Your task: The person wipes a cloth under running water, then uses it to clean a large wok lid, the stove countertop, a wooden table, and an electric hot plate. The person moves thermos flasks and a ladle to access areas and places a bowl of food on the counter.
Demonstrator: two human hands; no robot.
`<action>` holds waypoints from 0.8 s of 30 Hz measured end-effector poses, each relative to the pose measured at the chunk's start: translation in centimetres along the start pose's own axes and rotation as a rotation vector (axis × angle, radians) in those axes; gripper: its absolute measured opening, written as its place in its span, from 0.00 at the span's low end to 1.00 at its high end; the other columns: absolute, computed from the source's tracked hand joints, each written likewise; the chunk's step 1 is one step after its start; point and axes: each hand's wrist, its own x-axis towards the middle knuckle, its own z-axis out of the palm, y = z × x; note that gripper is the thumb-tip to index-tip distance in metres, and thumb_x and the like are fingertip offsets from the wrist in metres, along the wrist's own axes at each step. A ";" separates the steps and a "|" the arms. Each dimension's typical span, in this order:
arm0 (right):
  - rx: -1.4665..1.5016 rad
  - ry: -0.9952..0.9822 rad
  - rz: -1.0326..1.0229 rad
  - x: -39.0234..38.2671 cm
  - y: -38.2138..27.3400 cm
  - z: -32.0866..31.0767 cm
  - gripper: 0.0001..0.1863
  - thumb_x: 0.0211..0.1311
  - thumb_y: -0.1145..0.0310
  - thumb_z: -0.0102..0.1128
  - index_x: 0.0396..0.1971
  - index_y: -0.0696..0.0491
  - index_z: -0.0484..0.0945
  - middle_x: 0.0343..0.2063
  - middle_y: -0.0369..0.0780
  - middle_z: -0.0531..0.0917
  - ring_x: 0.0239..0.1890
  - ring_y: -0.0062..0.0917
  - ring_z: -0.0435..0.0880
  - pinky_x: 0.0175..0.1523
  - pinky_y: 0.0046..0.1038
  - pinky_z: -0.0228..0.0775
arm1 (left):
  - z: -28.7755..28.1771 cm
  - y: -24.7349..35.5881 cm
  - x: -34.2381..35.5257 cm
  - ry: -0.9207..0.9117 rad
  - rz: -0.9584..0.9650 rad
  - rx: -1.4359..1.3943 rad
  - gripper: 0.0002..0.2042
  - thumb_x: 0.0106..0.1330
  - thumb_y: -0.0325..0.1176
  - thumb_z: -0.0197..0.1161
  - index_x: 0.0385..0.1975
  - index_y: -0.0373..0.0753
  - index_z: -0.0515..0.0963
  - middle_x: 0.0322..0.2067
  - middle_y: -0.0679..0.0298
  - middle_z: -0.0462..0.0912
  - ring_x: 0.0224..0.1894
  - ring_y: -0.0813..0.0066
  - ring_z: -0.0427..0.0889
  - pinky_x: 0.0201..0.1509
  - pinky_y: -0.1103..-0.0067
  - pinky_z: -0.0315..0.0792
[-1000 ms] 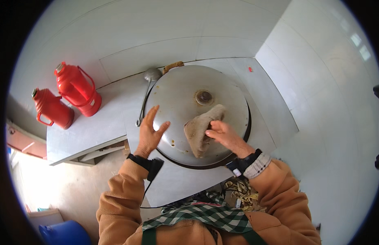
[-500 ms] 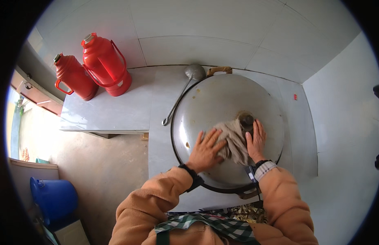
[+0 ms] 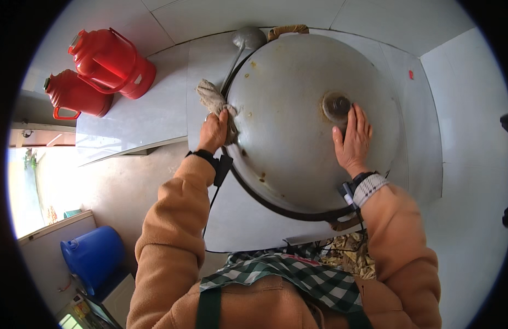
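Where the lid (image 3: 298, 126) curves down, left fingers (image 3: 223, 119) hold a cloth (image 3: 210, 95); right fingers (image 3: 360, 120), loosely spread, lie beside the knob (image 3: 338, 104).

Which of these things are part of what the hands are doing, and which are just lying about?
In use:
greyish cloth, held in the left hand
metal lid, beneath the right hand
dark knob

Lying about:
ladle
larger red flask
smaller red flask
blue bucket
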 end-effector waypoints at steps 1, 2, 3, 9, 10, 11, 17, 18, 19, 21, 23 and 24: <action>0.004 0.011 -0.001 0.0 0.1 0.2 0.34 0.62 0.55 0.53 0.63 0.59 0.60 0.65 0.48 0.61 0.67 0.41 0.57 0.68 0.45 0.45 | 0.0 -0.4 -1.7 -0.019 0.022 -0.016 0.27 0.70 0.53 0.43 0.38 0.28 0.74 0.41 0.38 0.78 0.49 0.39 0.74 0.53 0.60 0.67; 0.007 0.023 -0.006 0.0 0.1 0.3 0.34 0.62 0.54 0.52 0.63 0.58 0.60 0.65 0.47 0.61 0.67 0.41 0.57 0.68 0.45 0.46 | 0.0 -0.7 -3.5 -0.035 0.043 -0.036 0.24 0.70 0.49 0.44 0.39 0.29 0.74 0.42 0.40 0.78 0.48 0.39 0.74 0.53 0.60 0.68; 0.010 0.056 -0.022 0.0 0.2 0.5 0.34 0.62 0.54 0.52 0.63 0.58 0.60 0.65 0.47 0.61 0.68 0.41 0.57 0.68 0.45 0.46 | 0.2 -0.9 -5.2 -0.043 0.049 -0.001 0.19 0.68 0.44 0.47 0.40 0.32 0.74 0.42 0.42 0.78 0.48 0.40 0.74 0.53 0.59 0.68; -0.057 0.078 -0.028 0.0 0.6 1.2 0.33 0.63 0.53 0.51 0.63 0.57 0.61 0.65 0.47 0.62 0.68 0.40 0.57 0.68 0.44 0.46 | 2.0 -1.8 -15.2 -0.063 0.301 0.182 0.10 0.60 0.33 0.55 0.34 0.30 0.72 0.36 0.47 0.77 0.43 0.47 0.75 0.50 0.63 0.71; -0.072 0.086 -0.035 0.0 0.7 1.4 0.33 0.63 0.53 0.51 0.63 0.57 0.61 0.65 0.47 0.62 0.68 0.40 0.57 0.68 0.44 0.46 | 2.5 -1.8 -16.9 -0.043 0.340 0.173 0.10 0.59 0.32 0.56 0.34 0.30 0.72 0.35 0.47 0.77 0.43 0.48 0.75 0.50 0.64 0.71; -0.076 0.100 -0.041 -0.1 0.8 1.6 0.33 0.64 0.53 0.50 0.64 0.57 0.61 0.65 0.46 0.61 0.68 0.39 0.57 0.69 0.43 0.45 | 2.8 -1.8 -18.4 -0.061 0.377 0.166 0.09 0.60 0.31 0.57 0.35 0.32 0.70 0.34 0.47 0.76 0.42 0.46 0.74 0.48 0.61 0.72; -0.046 0.051 -0.028 0.1 1.5 1.8 0.34 0.64 0.51 0.51 0.64 0.55 0.61 0.66 0.45 0.61 0.68 0.39 0.57 0.69 0.43 0.46 | 2.0 -3.8 -22.4 0.048 0.383 0.089 0.08 0.58 0.32 0.58 0.32 0.34 0.75 0.31 0.51 0.78 0.40 0.49 0.76 0.47 0.62 0.72; -0.073 -0.035 0.020 0.3 1.4 1.3 0.34 0.64 0.50 0.51 0.64 0.55 0.61 0.66 0.44 0.61 0.68 0.39 0.57 0.69 0.43 0.47 | 0.9 -5.2 -21.6 0.150 0.420 0.032 0.08 0.58 0.31 0.58 0.32 0.33 0.75 0.32 0.51 0.78 0.40 0.49 0.75 0.47 0.62 0.71; 0.031 -0.031 0.031 0.5 1.3 0.5 0.33 0.63 0.52 0.53 0.63 0.55 0.62 0.65 0.45 0.62 0.67 0.40 0.59 0.68 0.42 0.50 | 0.3 -6.4 -20.5 0.230 0.444 0.113 0.07 0.57 0.29 0.59 0.32 0.33 0.75 0.35 0.49 0.78 0.42 0.48 0.74 0.48 0.62 0.71; 0.202 -0.161 0.126 0.7 0.7 -1.8 0.32 0.62 0.54 0.56 0.63 0.54 0.63 0.63 0.46 0.65 0.65 0.40 0.64 0.66 0.40 0.55 | 0.7 -8.4 -20.7 0.201 0.440 0.282 0.11 0.57 0.28 0.59 0.39 0.33 0.74 0.43 0.50 0.75 0.45 0.48 0.73 0.50 0.62 0.70; 0.473 -0.124 0.212 -0.3 -0.4 -4.5 0.30 0.61 0.59 0.59 0.61 0.54 0.65 0.60 0.48 0.69 0.61 0.38 0.69 0.62 0.37 0.63 | 2.4 -9.5 -21.7 0.098 0.436 0.293 0.13 0.57 0.28 0.58 0.43 0.34 0.71 0.45 0.51 0.72 0.46 0.49 0.73 0.51 0.63 0.71; 0.595 -0.105 0.286 -1.1 -1.1 -5.8 0.30 0.60 0.61 0.61 0.60 0.54 0.66 0.59 0.49 0.71 0.59 0.37 0.72 0.59 0.35 0.67 | 3.6 -9.6 -22.4 0.003 0.420 0.264 0.15 0.57 0.28 0.58 0.45 0.35 0.70 0.46 0.51 0.72 0.46 0.49 0.73 0.51 0.63 0.71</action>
